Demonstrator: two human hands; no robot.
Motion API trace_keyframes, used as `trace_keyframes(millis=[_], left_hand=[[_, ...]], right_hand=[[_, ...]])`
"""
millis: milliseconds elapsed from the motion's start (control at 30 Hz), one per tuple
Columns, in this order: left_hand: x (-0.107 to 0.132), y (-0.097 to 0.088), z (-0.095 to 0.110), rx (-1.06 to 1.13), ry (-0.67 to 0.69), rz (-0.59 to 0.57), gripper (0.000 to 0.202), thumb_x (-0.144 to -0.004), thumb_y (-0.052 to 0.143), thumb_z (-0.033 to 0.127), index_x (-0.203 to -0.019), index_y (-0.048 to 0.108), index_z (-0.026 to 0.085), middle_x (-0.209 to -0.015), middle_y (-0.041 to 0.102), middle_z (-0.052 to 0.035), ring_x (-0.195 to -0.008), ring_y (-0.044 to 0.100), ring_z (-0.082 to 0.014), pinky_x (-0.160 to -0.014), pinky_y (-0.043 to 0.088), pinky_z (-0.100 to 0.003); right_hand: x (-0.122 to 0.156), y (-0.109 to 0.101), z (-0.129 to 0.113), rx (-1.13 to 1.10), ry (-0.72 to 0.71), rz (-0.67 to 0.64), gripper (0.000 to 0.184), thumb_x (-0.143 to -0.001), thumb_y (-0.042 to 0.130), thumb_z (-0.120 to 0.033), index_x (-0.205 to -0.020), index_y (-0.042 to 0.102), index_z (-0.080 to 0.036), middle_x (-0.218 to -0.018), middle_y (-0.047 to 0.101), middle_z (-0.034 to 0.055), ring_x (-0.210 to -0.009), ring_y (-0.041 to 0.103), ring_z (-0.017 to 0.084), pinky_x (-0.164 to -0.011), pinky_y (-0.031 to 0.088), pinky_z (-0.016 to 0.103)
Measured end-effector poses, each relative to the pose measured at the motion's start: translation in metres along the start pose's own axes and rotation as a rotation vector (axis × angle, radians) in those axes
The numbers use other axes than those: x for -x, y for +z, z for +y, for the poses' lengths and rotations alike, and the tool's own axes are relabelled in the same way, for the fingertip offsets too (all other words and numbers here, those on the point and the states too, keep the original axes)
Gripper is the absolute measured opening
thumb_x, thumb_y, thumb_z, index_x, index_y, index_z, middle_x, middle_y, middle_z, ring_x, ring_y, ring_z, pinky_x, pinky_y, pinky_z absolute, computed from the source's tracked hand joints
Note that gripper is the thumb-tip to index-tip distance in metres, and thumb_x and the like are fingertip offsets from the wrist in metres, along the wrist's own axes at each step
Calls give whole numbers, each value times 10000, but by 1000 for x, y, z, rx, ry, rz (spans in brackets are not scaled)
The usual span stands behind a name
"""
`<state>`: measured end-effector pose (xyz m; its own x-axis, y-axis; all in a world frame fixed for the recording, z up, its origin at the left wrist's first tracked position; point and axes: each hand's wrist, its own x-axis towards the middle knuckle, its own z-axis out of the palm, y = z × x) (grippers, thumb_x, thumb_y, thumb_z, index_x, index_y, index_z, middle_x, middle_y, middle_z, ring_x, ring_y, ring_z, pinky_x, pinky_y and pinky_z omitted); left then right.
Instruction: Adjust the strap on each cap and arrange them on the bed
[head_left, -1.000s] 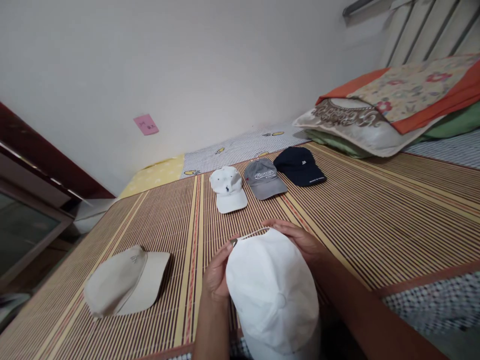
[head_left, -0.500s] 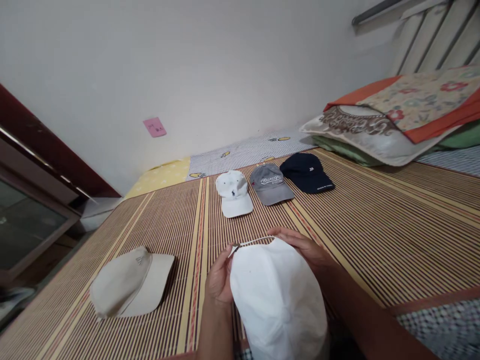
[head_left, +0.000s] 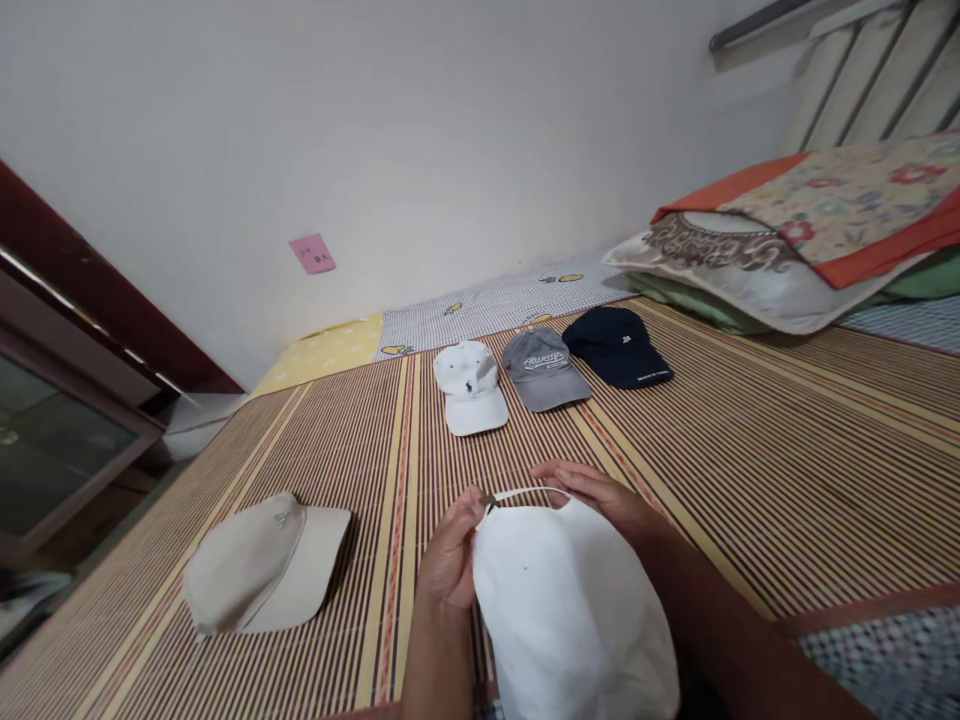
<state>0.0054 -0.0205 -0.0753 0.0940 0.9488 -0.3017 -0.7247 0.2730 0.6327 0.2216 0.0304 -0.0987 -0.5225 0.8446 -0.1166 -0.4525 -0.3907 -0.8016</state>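
On the bamboo mat (head_left: 750, 450), 1 beige cap (head_left: 259, 565) lies off to the left. 3 caps line up ahead: small white cap (head_left: 469, 385), grey cap (head_left: 544, 367), navy cap (head_left: 619, 345). Pillows (head_left: 787, 250) are stacked far right. Nearest, the plain white cap (head_left: 570, 610) makes 5. The left hand (head_left: 450, 560) has its fingers pinched on the strap (head_left: 521, 492), and the right hand (head_left: 600, 495) has its fingers closed on the rear edge.

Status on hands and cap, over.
Left hand pinches strap end; right hand grips white cap rim. Beige cap left, row of three caps beyond, all apart.
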Motion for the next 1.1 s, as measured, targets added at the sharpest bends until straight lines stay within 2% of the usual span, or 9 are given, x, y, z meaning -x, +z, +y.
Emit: trace_keyframes(millis=[133, 233, 433, 667, 833, 967, 1100], left_hand=[[1, 3, -2, -44, -1, -13, 319, -607, 902, 136, -840, 684, 151, -671, 653, 37, -592, 619, -107, -579, 489, -196], [1, 0, -3, -42, 12, -7, 334, -607, 893, 140, -875, 696, 149, -724, 676, 29, -641, 639, -107, -638, 515, -200], [-1, -7, 1, -6, 6, 24, 297, -677, 813, 115, -951, 708, 161, -783, 732, -1, -700, 692, -139, -714, 571, -250], [0, -7, 3, 22, -17, -12, 251, -709, 778, 107, -948, 722, 165, -770, 736, -13, -702, 701, -144, -763, 597, -270], [1, -6, 3, 1, -48, -77, 269, -724, 778, 113, -983, 724, 162, -790, 739, -29, -701, 699, -149, -759, 601, -280], [3, -4, 3, 2, -47, -118, 297, -718, 811, 135, -1001, 725, 157, -801, 747, -36, -711, 708, -159, -697, 585, -255], [5, -2, 4, 9, -41, -142, 288, -733, 812, 136, -1008, 724, 135, -799, 753, -42, -707, 714, -158, -699, 584, -254]], right_hand=[[0, 2, -1, -72, 43, -39, 351, -782, 837, -423, -1036, 719, -212, -667, 602, -44, -595, 506, 121, -582, 353, 263], [0, 3, -2, -55, 37, -40, 327, -801, 820, -422, -1031, 727, -209, -662, 582, -47, -587, 486, 118, -565, 330, 263], [2, 2, -4, -19, 40, 50, 294, -767, 836, -392, -989, 764, -213, -777, 673, -9, -760, 621, 159, -676, 423, 269], [8, -2, -10, -54, 36, -48, 306, -787, 825, -335, -1051, 727, -215, -955, 749, 37, -812, 674, 177, -720, 481, 279], [8, -3, -9, -140, 15, -54, 306, -771, 845, -309, -1032, 716, -215, -888, 746, 25, -774, 665, 159, -696, 489, 260], [6, -2, -4, -192, -8, -33, 301, -755, 847, -306, -1003, 705, -213, -848, 730, 19, -726, 655, 160, -654, 496, 252], [4, -2, 0, -215, -25, -66, 288, -778, 826, -290, -1017, 694, -199, -835, 718, 17, -692, 646, 147, -625, 492, 236]])
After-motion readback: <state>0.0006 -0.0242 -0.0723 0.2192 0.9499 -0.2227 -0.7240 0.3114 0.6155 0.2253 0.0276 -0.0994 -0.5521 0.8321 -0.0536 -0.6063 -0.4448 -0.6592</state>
